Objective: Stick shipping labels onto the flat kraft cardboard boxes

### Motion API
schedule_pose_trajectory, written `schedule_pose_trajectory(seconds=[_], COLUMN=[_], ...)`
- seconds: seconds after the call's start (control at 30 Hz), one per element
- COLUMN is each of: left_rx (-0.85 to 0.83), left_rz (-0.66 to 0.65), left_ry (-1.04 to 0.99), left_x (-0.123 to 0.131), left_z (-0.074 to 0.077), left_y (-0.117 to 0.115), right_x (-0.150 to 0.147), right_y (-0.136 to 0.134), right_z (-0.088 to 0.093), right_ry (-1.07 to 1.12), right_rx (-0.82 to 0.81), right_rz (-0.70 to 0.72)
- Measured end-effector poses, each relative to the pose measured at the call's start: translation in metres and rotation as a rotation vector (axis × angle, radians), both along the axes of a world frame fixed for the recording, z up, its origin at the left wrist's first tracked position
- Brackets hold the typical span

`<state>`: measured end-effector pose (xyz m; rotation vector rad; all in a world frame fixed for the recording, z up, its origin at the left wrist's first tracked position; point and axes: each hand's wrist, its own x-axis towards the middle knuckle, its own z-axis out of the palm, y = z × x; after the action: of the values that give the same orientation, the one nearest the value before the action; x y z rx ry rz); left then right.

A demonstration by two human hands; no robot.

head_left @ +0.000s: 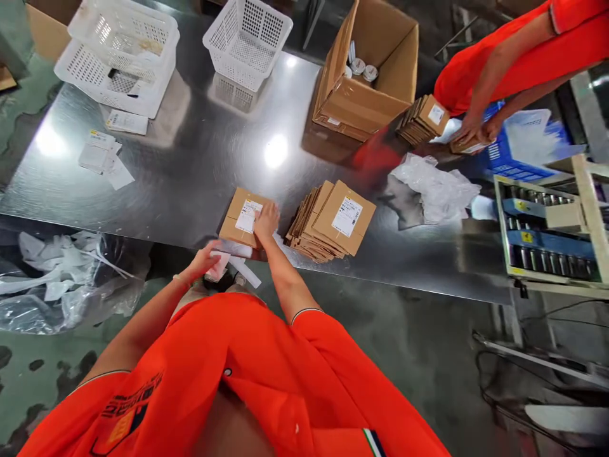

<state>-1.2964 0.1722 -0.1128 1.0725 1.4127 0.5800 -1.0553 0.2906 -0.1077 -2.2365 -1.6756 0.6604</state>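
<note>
My right hand (266, 222) presses on a white shipping label (248, 216) stuck to a flat cardboard mailer box (233, 219), near the steel table's front edge. My left hand (204, 261) pinches a white paper strip (219, 266), likely label backing, just off the box's near corner. To the right of the box stands a stack of flat cardboard mailers (330, 221), its top one labelled. At the top right, a co-worker's hands (469, 132) rest on another mailer (466, 147), next to a smaller stack (422, 120).
The stainless steel table (190, 171) holds white perforated baskets (118, 57), loose labels (99, 152), an open carton of capped containers (366, 82) and crumpled plastic film (432, 187). A rack of metal cylinders (547, 235) stands at the right. Plastic sheeting (61, 279) lies at the left.
</note>
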Motion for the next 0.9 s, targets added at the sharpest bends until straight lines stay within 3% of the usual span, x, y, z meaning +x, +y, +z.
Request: schedule_pose_trajectory(seconds=[0.07, 0.17, 0.27, 0.37, 0.43, 0.53, 0.63, 0.7, 0.73, 0.8, 0.9], left_rx=[0.028, 0.044, 0.043, 0.025, 0.031, 0.016, -0.001, -0.002, -0.003, -0.005, -0.016], left_rz=[0.075, 0.123, 0.114, 0.055, 0.013, -0.059, -0.101, -0.105, -0.09, -0.003, 0.208], left_ry=[0.094, 0.128, 0.098, 0.013, -0.092, -0.197, -0.226, -0.266, -0.294, -0.357, -0.458], left_x=[0.011, 0.025, 0.032, 0.035, 0.035, 0.035, 0.037, 0.042, 0.046, 0.055, 0.064], left_z=[0.007, 0.015, 0.023, 0.035, 0.044, 0.058, 0.07, 0.077, 0.08, 0.084, 0.082], left_y=[0.021, 0.043, 0.048, 0.04, 0.031, 0.019, 0.01, 0.003, 0.0, -0.006, -0.009], right_x=[0.015, 0.012, -0.006, 0.002, 0.038, 0.129, 0.211, 0.226, 0.218, 0.174, 0.082], right_y=[-0.009, -0.025, -0.035, -0.036, -0.036, -0.04, -0.049, -0.059, -0.066, -0.085, -0.12], right_z=[0.003, 0.006, 0.012, 0.028, 0.047, 0.082, 0.115, 0.126, 0.126, 0.115, 0.082], right_ry=[0.082, 0.231, 0.261, 0.285, 0.29, 0.183, 0.063, 0.026, 0.051, 0.229, 0.74], right_rx=[0.027, -0.016, -0.041, 0.096, 0.262, 0.487, 0.542, 0.533, 0.522, 0.441, 0.018], right_rz=[-0.187, -0.332, -0.443, -0.415, -0.35, -0.397, -0.557, -0.591, -0.545, -0.298, 0.277])
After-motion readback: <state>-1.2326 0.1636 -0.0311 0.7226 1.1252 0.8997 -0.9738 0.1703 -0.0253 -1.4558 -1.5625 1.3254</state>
